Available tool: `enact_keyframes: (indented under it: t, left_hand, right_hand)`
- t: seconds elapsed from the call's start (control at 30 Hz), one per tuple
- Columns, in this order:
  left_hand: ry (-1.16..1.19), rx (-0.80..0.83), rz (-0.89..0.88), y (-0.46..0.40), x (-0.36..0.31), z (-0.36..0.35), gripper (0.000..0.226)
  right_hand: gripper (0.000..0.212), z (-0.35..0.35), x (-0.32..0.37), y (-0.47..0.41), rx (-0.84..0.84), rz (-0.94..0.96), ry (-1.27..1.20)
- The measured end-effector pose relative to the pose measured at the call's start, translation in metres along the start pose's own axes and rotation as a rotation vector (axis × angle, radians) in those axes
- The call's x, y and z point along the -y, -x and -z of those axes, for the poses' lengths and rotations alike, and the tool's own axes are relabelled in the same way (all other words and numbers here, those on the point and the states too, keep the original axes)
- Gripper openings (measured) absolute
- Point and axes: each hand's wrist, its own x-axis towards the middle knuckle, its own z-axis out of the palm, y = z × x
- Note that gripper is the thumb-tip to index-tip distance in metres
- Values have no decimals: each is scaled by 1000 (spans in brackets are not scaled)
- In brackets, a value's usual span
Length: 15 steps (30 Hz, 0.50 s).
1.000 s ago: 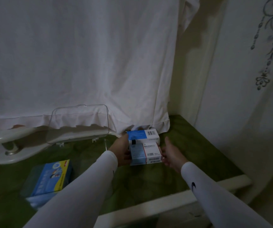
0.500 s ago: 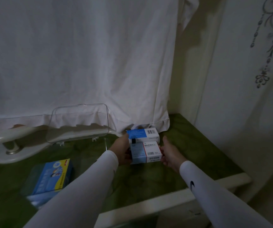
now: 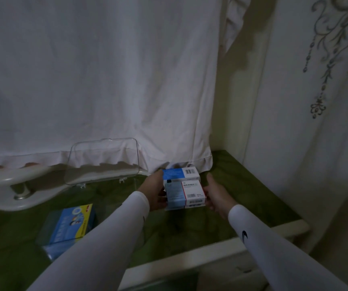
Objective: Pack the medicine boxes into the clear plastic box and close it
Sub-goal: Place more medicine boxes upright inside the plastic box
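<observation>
A white curtain hangs across the back, its hem brushing a counter covered in green cloth. At the left stands a white two-tier stand. In front of it sits the clear plastic box, its lid tipped up and open, with a blue and yellow medicine box lying inside. Towards the right, both hands hold a small stack of medicine boxes between them: the left hand curls around the stack's left side, the right hand around its right. The light is dim, so I cannot say whether the stack rests on the cloth or is held just above it. It sits well right of the clear box.
</observation>
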Motion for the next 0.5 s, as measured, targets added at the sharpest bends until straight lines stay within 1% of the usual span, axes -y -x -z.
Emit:
enact_keyframes:
  t: [0.13,0.23,0.3,0.4,0.5]
  left_hand:
    - [45,31,-29,9,-1,3,54]
    - [52,60,-53,16,-2,5,50]
    - [45,56,-61,21,-2,7,49]
    - [26,47,-69,28,-3,9,45]
    - [29,38,-75,34,-3,12,41]
  right_hand:
    - [55,1,9,17,17,17,-23]
    - [61,0,16,31,34,14,-45]
    - [60,0,18,38,53,4,-97]
    - [53,1,19,48,93,13,-145]
    - [58,2,21,58,121,21,-187]
